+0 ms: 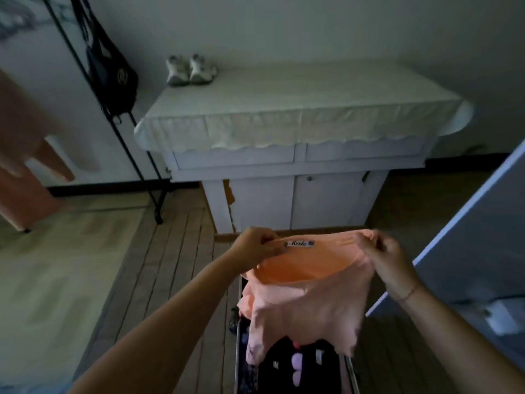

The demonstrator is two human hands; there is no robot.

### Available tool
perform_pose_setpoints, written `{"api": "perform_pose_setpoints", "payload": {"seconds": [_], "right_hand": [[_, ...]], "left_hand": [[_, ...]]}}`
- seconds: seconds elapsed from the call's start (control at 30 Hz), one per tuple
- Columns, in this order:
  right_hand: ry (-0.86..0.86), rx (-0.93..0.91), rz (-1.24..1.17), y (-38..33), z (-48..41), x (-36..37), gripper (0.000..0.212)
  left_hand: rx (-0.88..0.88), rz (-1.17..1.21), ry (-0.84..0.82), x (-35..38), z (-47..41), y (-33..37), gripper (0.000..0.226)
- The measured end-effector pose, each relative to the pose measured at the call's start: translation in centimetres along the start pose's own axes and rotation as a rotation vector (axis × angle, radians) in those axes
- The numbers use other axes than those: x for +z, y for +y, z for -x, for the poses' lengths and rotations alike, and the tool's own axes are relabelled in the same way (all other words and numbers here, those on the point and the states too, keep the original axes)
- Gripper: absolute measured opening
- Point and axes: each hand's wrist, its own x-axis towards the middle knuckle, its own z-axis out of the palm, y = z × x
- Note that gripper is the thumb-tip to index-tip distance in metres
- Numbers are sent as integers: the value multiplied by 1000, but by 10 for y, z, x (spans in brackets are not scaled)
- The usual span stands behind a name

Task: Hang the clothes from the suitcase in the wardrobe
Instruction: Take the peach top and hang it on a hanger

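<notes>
Peach top (306, 294) is up in the lower middle of the frame, held open at the neckline. The left hand (255, 247) pinches the collar right beside the label (299, 243), and the right hand (389, 260) has its fingers clamped on the opposite side of the neck. The hem dangles over the open suitcase (237, 359) at the bottom edge, just about brushing the dark clothes (301, 365) packed in there. If I were doing this bit, I'd keep the neck stretched like that and lift the hem clear of the case so it doesn't drag anything out. Then I'd free one hand for a hanger and feed it in through the neck instead of yanking the collar wide. No hanger in view though, so that needs fetching first. Count-wise it's one top in hand, two hands on it and one suitcase. The dark heap inside is too bunched up to count. There's one pair of shoes (190, 69), so two, on the covered tabletop (284, 109) near the top. One black bag (113, 72) hangs on the black rack (158, 218) in the upper left, and one pinkish garment (28, 137) hangs at the left edge. A pale blue panel (468, 237) on the right might be the wardrobe door, but I can't tell.
</notes>
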Motion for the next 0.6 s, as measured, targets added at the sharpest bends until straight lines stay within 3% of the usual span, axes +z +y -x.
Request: {"api": "perform_pose_setpoints", "payload": {"seconds": [0.1,0.23,0.3,0.37,0.43,0.53,0.6], "right_hand": [[169,-149,-14,-50,5,-51,88],[415,-206,5,-88,21,-126,99],[513,-233,11,-103,35,-162,101],[599,-257,20,-113,50,-198,93],[642,-245,57,-121,67,-230,70],[805,-182,98,-117,88,-285,28],[901,-147,63,-114,103,-321,23]], "left_hand": [[110,-84,-72,-27,-10,57,28],[251,-163,-96,-41,-36,117,29],[316,-149,-83,-35,-52,143,43],[352,-117,-71,-20,-70,170,45],[354,14,-75,3,-84,204,38],[291,432,-158,48,-88,270,36],[238,657,-265,76,-83,319,33]]}}
